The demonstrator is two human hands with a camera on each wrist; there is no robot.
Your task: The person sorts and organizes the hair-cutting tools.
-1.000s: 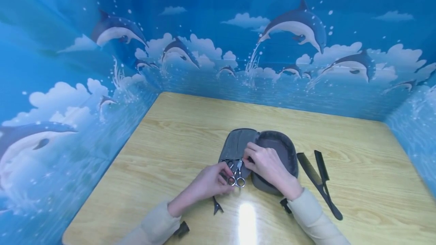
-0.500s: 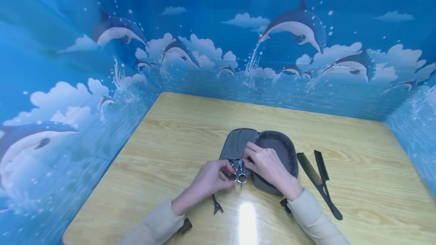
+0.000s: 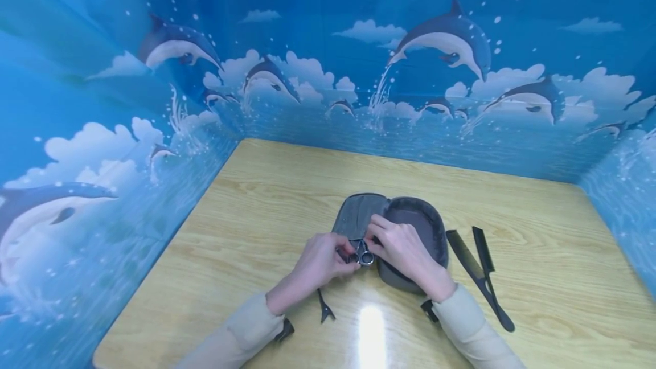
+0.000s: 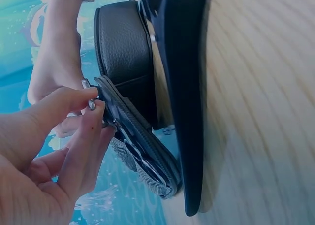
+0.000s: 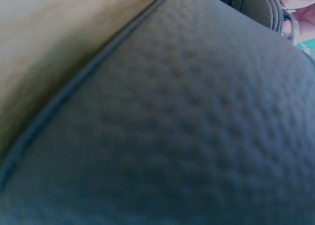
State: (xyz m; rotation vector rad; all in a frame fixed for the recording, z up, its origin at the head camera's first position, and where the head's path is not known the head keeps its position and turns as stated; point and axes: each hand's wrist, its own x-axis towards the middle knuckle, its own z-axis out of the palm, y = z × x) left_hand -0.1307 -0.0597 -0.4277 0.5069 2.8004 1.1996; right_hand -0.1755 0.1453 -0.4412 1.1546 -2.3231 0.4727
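My left hand [image 3: 320, 258] pinches the finger rings of a pair of silver scissors [image 3: 366, 257] between thumb and fingertips. The blades are out of sight in the pocket of an unzipped dark grey case [image 3: 356, 218] lying open on the table. In the left wrist view the ring end of these scissors [image 4: 90, 99] shows at the fingertips. Metal loops of other scissors [image 4: 147, 162] sit along the same case flap. My right hand [image 3: 402, 246], fingers bent, pinches the pocket's edge beside the scissors. The right wrist view is filled by the case's grained outer wall [image 5: 187, 116].
Two black combs [image 3: 476, 278] lie crossed right of the case. A black hair clip [image 3: 326, 309] lies in front of the left hand, large in the left wrist view. Small black items lie by both sleeves. A dolphin-print curtain [image 3: 328, 73] borders the wooden table [image 3: 287, 181].
My left hand has moved forward and slightly right, sliding the scissors deeper into the case's pocket; less of them shows. My right hand has stayed in place.
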